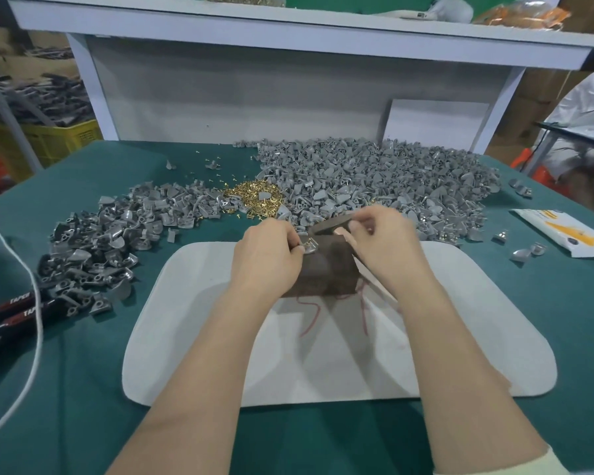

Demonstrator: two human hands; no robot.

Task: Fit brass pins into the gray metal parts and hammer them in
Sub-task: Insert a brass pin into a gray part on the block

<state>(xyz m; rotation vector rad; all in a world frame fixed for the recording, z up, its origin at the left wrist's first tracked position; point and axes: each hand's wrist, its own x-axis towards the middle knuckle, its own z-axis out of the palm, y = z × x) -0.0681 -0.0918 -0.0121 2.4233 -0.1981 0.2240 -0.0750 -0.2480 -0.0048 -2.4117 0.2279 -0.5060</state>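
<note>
Your left hand (268, 257) pinches 1 gray part (308, 247) in its curled fingertips and holds it on top of the brown block (323, 274). The block sits under and between your 2 hands. A glint of brass shows on the part, too small to make out. Your right hand (381, 241) is curled around a hammer (331, 225), gripping it close to the head, which hangs just to the right of the part and a little beyond it. The loose brass pins (254, 199) lie just beyond your left hand. 1 big heap of parts (374, 173) spreads beyond your right hand, and a second heap (100, 241) lies well to the left of your left hand. The white pad (192, 337) lies under the block and your forearms.
</note>
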